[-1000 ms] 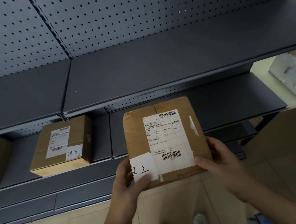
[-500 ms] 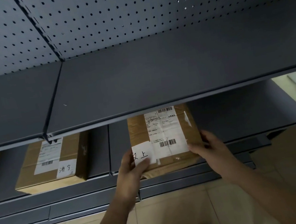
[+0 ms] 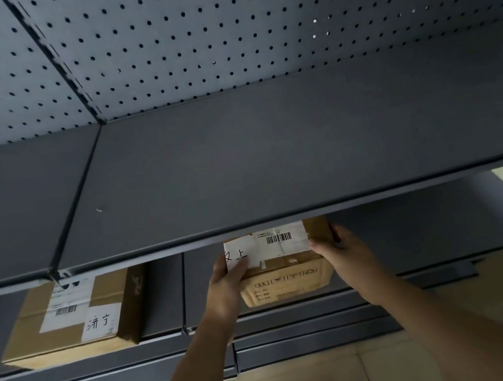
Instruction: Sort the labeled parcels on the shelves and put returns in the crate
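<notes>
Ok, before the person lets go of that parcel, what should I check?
1. Left hand grips the brown cardboard parcel with white shipping label: ok.
2. Right hand grips its opposite side: ok.
3. Parcel resting flat on the dark grey metal lower shelf: cannot tell.
4. Parcel apart from the neighbouring brown cardboard box: ok.
5. Parcel's far end under the dark grey upper shelf: cannot tell, hidden.

Dim, slightly blurred, wide-angle bowing.

Two cardboard parcels, the lower-left parcel [image 3: 67, 319] and the lower-centre parcel [image 3: 286, 279]; two hands, left hand [image 3: 229, 288] and right hand [image 3: 344, 254]; two tiers of shelving.
</notes>
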